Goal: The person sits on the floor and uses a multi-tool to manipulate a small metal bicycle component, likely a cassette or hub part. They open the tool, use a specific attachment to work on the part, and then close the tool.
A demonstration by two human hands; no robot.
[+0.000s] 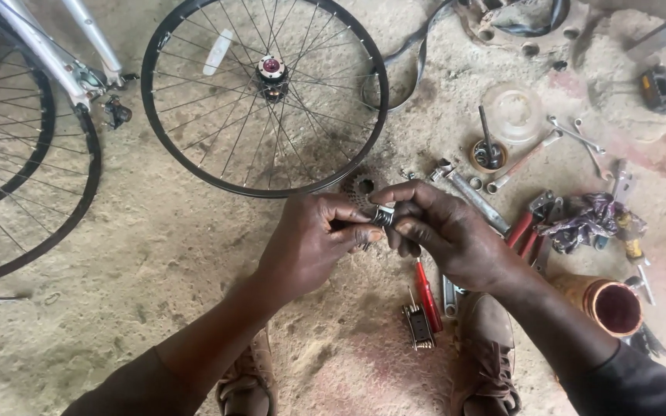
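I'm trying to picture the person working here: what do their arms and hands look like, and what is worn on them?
Both hands are bare: the left hand and right hand wear no gloves, rings or watch that I can see. The left forearm is uncovered down to the frame's edge. The right arm ends in a dark sleeve pushed up toward the elbow. The fingers look smudged with grime.

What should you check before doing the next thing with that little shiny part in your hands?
1. Small silver metal part pinched by both hands: ok, left hand and right hand both grip it.
2. Part's condition: cannot tell, fingers cover most of it.
3. Black spoked bicycle wheel with red-capped hub lying flat nearby: ok.
4. Toothed grey sprocket cluster close by: ok, just beyond the hands.
5. Red-handled screwdriver within reach: ok, on the ground beneath the right hand.
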